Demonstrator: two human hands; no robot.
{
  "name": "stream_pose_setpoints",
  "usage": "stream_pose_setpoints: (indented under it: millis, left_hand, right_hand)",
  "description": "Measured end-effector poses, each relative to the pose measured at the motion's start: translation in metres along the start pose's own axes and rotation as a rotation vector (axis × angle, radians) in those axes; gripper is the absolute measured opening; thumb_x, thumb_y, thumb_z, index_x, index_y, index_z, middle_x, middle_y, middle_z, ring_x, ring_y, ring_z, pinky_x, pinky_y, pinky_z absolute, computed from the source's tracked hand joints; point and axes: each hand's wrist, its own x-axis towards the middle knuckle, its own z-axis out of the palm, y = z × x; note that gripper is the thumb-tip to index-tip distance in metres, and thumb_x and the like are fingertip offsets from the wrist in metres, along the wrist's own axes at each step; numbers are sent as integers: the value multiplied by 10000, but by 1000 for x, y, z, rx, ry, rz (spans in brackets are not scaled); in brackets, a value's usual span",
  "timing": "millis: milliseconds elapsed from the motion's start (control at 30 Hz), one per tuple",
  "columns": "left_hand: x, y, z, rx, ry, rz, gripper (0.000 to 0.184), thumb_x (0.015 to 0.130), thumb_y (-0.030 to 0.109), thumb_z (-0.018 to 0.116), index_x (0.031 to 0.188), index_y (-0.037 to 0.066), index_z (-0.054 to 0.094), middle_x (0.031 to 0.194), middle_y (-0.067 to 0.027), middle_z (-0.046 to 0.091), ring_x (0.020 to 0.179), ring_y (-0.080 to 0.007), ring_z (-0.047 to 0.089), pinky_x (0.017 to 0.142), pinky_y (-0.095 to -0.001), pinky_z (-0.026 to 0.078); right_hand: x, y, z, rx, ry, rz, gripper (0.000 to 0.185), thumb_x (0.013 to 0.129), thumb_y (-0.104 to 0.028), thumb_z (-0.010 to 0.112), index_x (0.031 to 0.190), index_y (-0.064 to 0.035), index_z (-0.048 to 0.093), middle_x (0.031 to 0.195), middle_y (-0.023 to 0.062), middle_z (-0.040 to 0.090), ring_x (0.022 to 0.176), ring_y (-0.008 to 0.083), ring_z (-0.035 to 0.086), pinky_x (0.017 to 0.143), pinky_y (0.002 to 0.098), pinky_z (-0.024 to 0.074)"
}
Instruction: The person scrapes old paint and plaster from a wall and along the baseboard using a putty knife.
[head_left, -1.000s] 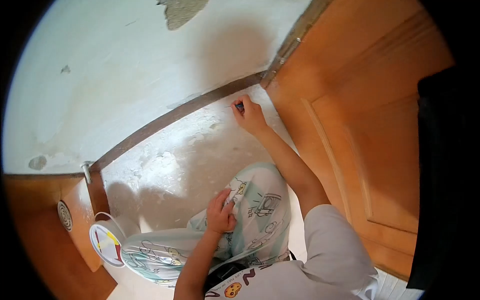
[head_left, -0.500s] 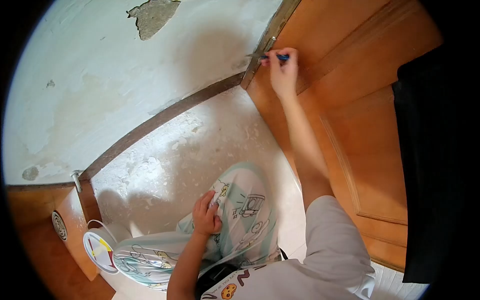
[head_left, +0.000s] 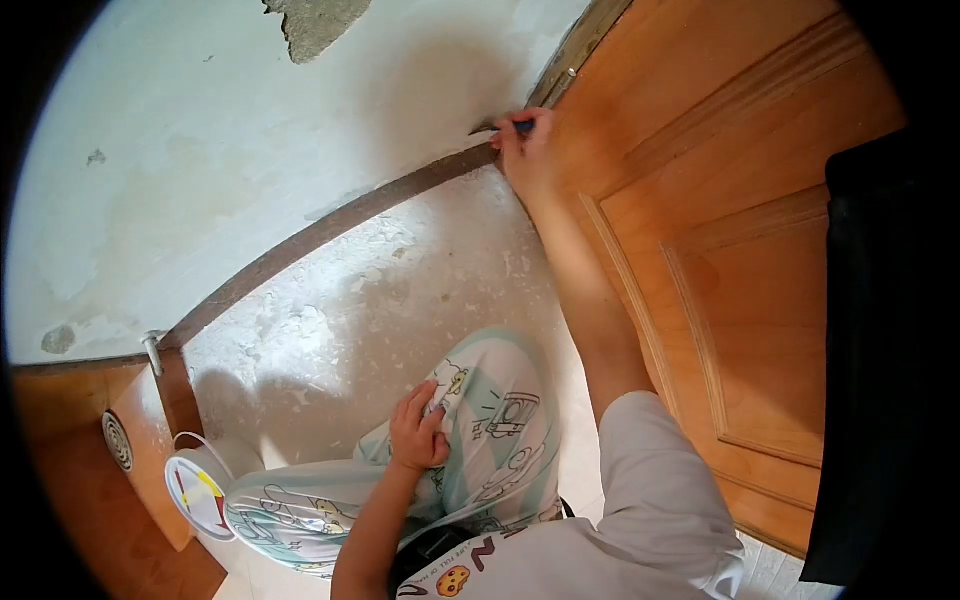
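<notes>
And we're at the wall (head_left: 230,170), base of it. R hand (head_left: 522,140) up at 12 o'clock, fingers closed round the blue handle of a small tool (head_left: 521,127); its dark blade points to 10 o'clock, right over the foot of the wall, contact hard to tell. L hand (head_left: 418,430) at 7 o'clock, half-curled, resting on the patterned trousers (head_left: 500,440) nr the knee; can't tell if anything's tucked under the fingers.

Round about: brown skirting board (head_left: 330,222) runs from 9 up to 12 o'clock, meeting the door frame (head_left: 580,55) just beside the R hand. Wooden door (head_left: 760,350) fills 1 to 4 o'clock, hemming in the R arm's outer side. Black thing (head_left: 880,350) hangs at 3, far edge, ID unclear. Floor (head_left: 370,320) w/ pale flakes, 9 to 11 o'clock. White bucket (head_left: 200,492) at 8, tight by the trousers, red & yellow on it; metal peg (head_left: 152,353) at 9, round vent (head_left: 117,441) just below it. Bare grey patch (head_left: 318,28) on the wall at 11.

Vs. half a sec ago: R hand's dropped from over the door frame, down to the corner by the skirting; a sec back it was over the floor. L hand's hardly budged; bucket same spot.
</notes>
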Motion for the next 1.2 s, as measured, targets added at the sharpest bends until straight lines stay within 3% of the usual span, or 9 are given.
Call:
stream_pose_setpoints:
  millis: [100,200,300,533,633,733,833,1033,1200]
  left_hand:
    - [0,3,2,-15,12,-4,259,599,129,478,836,36,525,1158,-221,516,989,-393,528,804,-453,429]
    - [3,3,-3,16,-4,-3,264,591,121,479,836,33,525,1159,-218,515,995,-392,526,806,-452,427]
    - [2,6,-3,26,1,-26,270,585,114,480,838,35,526,1161,-213,516,1002,-390,523,814,-454,424]
    - [1,3,-2,0,-8,-28,282,568,118,490,837,50,537,1169,-196,516,1034,-382,509,831,-455,421]
    - [3,5,-5,3,-19,-44,275,564,123,493,826,54,545,1165,-193,519,1034,-379,510,836,-454,421]
    - [3,6,-6,7,-19,-64,266,565,127,496,816,57,552,1160,-192,522,1026,-377,515,836,-454,424]
    - [4,7,-7,17,-22,-71,262,568,136,499,813,59,554,1157,-191,524,1016,-372,521,827,-451,432]
    - [5,-1,-7,27,-14,-35,249,581,155,499,807,70,560,1146,-183,533,1002,-355,534,806,-438,448]
    - [5,0,-9,4,-22,-65,237,576,159,506,791,77,566,1145,-175,537,998,-348,536,804,-437,449]
  right_hand:
    - [-7,-16,18,-528,-205,-343,224,844,-152,579,945,-29,421,711,80,573,620,222,587,567,324,458]
    - [-5,-13,31,-417,-211,-300,251,835,-205,595,927,-26,447,714,90,579,629,258,584,582,348,456]
    - [2,-17,21,-97,-24,6,236,837,-199,595,909,-22,458,707,76,580,601,243,568,569,339,448]
    - [-14,-52,-13,-463,137,-263,193,866,-151,558,923,-10,441,826,98,547,723,164,539,664,265,427]
    - [-33,-38,0,238,164,123,118,876,-75,520,925,-30,422,839,83,513,754,153,509,691,260,405]
    - [-35,-24,9,525,298,262,104,874,-23,500,910,-56,408,812,54,494,740,132,494,681,253,403]
    - [-23,-31,25,841,292,114,140,851,-12,532,880,-59,403,808,56,500,705,115,481,668,242,406]
    - [-21,-48,78,413,215,-14,193,809,-24,604,851,-49,417,780,32,490,695,107,465,645,228,400]
    - [-48,34,87,300,105,110,171,803,-45,625,807,-33,455,779,34,529,671,117,512,625,240,430]
